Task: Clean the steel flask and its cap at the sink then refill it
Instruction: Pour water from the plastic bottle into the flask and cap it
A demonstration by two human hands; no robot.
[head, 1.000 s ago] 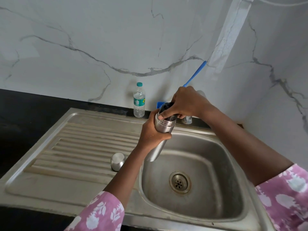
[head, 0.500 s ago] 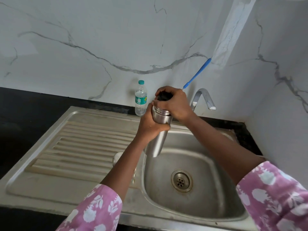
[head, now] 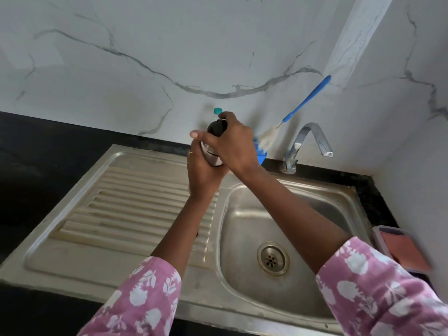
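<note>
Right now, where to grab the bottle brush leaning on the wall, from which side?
Probably pinch the bottle brush midway along its blue handle, from the front, above the tap. The handle leans bare against the wall, slanting up to the right; the bristles sit low beside the right hand.

Looks like a home kitchen: has a stainless-steel sink (head: 218, 299) with ribbed drainboard (head: 133, 207) sunk in a black desk (head: 48, 146), a curved chrome tap (head: 308, 139), marble-veined wall (head: 169, 44), a blue-handled bottle brush (head: 308, 98) propped there.

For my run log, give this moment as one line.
left hand: holds steel flask body | right hand: grips its top | tap: no water visible
</note>
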